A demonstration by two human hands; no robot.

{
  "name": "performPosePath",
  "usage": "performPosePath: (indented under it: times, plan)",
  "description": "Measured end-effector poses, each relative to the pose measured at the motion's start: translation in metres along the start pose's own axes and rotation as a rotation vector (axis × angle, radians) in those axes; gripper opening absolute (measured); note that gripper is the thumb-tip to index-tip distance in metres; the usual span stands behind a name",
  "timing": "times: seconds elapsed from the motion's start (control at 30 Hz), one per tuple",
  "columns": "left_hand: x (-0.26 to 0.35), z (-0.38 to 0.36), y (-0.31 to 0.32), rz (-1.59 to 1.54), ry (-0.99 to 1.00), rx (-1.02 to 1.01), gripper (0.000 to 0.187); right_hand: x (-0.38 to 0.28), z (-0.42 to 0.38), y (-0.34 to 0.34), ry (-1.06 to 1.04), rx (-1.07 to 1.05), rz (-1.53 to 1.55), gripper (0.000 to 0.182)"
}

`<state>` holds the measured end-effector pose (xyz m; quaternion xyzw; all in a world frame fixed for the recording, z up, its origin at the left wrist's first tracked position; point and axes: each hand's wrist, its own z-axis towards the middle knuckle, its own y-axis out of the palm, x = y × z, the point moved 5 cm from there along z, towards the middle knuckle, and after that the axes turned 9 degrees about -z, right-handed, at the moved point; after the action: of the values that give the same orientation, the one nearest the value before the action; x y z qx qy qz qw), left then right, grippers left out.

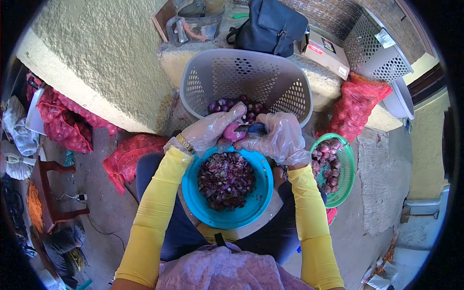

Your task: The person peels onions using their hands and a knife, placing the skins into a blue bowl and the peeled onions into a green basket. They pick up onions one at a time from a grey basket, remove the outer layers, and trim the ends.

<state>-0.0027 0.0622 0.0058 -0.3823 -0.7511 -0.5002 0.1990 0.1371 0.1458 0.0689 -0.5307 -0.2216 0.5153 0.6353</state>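
Note:
My left hand (212, 129), in a clear plastic glove, holds a purple-red onion (234, 132) above the far rim of a blue basin. In my right hand (276, 135), also gloved, is a small knife (255, 128) with a dark handle, its blade against the onion. Onion skins and scraps (226, 181) lie in the blue basin (263, 193) between my legs. Beyond my hands stands a grey perforated basket (246, 60) with peeled purple onions (249, 107) at its bottom. A green basket (349, 180) with unpeeled onions (331, 166) sits to the right.
Red net sacks (357, 101) stand at the right, with more (135, 157) at the left. A black backpack (275, 26), a cardboard box (326, 53) and a bucket (203, 21) rest on the ledge behind. A wooden piece of furniture (46, 193) is at far left.

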Motion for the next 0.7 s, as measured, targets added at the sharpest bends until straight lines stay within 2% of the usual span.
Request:
performPosePath:
  times: [0.27, 0.33, 0.47, 0.53, 0.57, 0.7]
  plan:
    - [-0.013, 0.014, -0.022, 0.051, -0.053, -0.026, 0.054, 0.001, -0.004, 0.008, -0.037, 0.013, 0.036, 0.066]
    - [-0.008, 0.006, -0.015, 0.169, -0.078, -0.023, 0.055, 0.002, -0.004, 0.009, -0.019, -0.055, -0.037, 0.074]
    - [-0.006, 0.006, -0.013, 0.250, -0.064, -0.026, 0.054, 0.003, -0.005, 0.012, -0.026, -0.062, -0.064, 0.075]
    - [-0.007, 0.012, -0.016, 0.297, 0.094, -0.100, 0.053, 0.000, -0.004, 0.010, -0.056, -0.011, -0.022, 0.066]
    - [-0.009, 0.013, -0.020, 0.296, 0.093, -0.101, 0.053, 0.000, -0.005, 0.011, -0.055, -0.011, -0.022, 0.066]
    - [-0.007, 0.005, -0.018, 0.290, -0.074, -0.047, 0.048, 0.000, -0.005, 0.014, -0.069, -0.036, -0.050, 0.064]
